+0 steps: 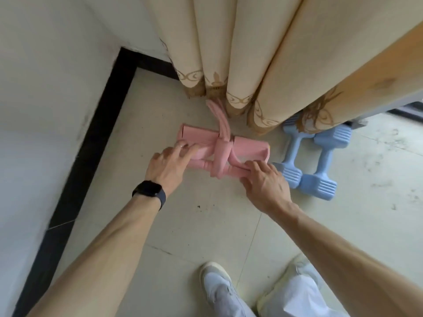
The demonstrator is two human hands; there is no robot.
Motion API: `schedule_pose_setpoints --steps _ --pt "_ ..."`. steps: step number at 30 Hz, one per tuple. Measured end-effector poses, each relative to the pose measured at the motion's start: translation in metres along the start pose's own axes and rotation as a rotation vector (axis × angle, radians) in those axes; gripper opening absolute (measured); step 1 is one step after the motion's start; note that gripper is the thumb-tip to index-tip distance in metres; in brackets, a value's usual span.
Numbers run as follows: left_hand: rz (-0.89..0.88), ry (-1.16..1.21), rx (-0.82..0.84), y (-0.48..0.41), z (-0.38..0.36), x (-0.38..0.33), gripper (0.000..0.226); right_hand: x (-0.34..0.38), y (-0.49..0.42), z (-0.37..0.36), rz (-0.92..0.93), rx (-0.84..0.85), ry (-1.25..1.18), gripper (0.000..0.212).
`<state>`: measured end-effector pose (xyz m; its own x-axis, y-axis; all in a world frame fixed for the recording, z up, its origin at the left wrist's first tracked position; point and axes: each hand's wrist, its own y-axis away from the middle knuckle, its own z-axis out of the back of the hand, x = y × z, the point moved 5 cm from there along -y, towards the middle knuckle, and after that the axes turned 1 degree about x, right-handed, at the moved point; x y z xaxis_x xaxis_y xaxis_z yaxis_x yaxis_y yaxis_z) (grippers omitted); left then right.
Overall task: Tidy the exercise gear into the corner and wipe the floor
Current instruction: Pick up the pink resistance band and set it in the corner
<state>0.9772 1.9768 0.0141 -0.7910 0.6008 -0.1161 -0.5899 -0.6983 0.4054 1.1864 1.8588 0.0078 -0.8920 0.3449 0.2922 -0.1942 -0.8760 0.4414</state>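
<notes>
A pink pedal resistance puller (219, 154) lies on the floor (206, 225) below the curtain hem (240, 101), left hand (167, 165) pressing straight fingers (187, 148) on its left pad, right hand (263, 181) curled round its near bar, seemingly squaring it beside blue dumbbells (315, 161) just right of that grip.

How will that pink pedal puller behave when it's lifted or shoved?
The pink pedal puller is probably light and partly floppy: its tubes bend in loops. The flat pedals likely slide, not roll. Its padded bar, under the right hand, looks grippy.
</notes>
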Motion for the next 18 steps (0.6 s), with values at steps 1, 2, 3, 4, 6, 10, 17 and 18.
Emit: schedule_pose_setpoints --steps 1,2,3,4,6,10,17,18 --pt "-0.017 0.002 -0.044 -0.018 -0.010 0.002 0.082 -0.007 -0.013 -0.009 -0.016 -0.063 0.011 0.036" --pt "-0.034 0.004 -0.091 -0.035 -0.018 0.002 0.082 -0.014 -0.024 -0.017 -0.031 -0.128 0.026 0.037" --pt "-0.049 0.005 -0.137 -0.051 -0.026 0.000 0.082 -0.021 -0.033 -0.025 -0.046 -0.191 0.046 0.038" --pt "-0.062 0.001 -0.178 -0.066 -0.034 -0.003 0.081 -0.028 -0.039 -0.032 -0.066 -0.242 0.076 0.039" --pt "-0.074 -0.010 -0.212 -0.087 -0.050 -0.012 0.072 -0.041 -0.046 -0.046 -0.108 -0.299 0.146 0.041" --pt "-0.010 -0.010 -0.111 -0.101 -0.092 -0.015 0.068 -0.053 -0.057 -0.077 -0.087 -0.225 0.277 0.044" --pt "0.054 0.010 -0.047 -0.075 -0.088 -0.022 0.084 -0.050 -0.051 -0.065 -0.069 0.062 0.262 0.068" --pt "0.070 0.016 -0.026 -0.066 -0.080 -0.025 0.084 -0.046 -0.042 -0.055 -0.052 0.080 0.257 0.069"
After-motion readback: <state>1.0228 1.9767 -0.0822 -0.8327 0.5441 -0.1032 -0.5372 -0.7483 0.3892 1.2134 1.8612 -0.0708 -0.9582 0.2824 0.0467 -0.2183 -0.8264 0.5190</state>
